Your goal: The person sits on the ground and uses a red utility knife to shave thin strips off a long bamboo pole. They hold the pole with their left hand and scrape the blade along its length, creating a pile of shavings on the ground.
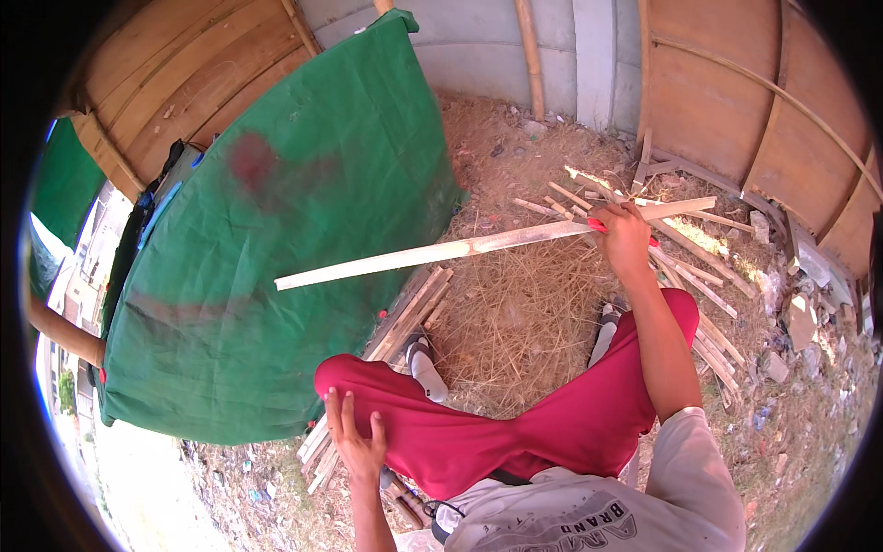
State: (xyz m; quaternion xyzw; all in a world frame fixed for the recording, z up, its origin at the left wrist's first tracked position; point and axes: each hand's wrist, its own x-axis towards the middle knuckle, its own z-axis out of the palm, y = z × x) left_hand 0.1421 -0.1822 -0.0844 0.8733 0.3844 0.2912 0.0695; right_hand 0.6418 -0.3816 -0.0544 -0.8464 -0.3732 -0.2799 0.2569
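In a dirt-floored corner between a grey wall (469, 57) and brown wooden panels (713, 106), a person in red trousers (451, 423) and a pale printed shirt (598, 511) sits with knees apart, a long pale strip (395, 260) held out crosswise beyond the knees. The right hand (625, 239) is closed around the strip near its right end, leaving a short length past the fist and a much longer one reaching left, its far tip overlapping a large green sheet (267, 276) in this view; whether the two touch cannot be told. Bits of a red object (597, 224) show beside the gripping fingers, too covered to identify. The left hand (357, 443) is empty and open, fingers spread over the left knee. Between the person's grey-and-white shoes, the left one (426, 370) and the partly hidden right one (603, 333), dry straw-like shavings (510, 317) cover the ground. A bundle of cut sticks (414, 313) lies beside the left leg, along the sheet's lower edge, while loose sticks (699, 262) are scattered beneath and beyond the right arm. Broken rubble (802, 322) lines the foot of the panels at right.
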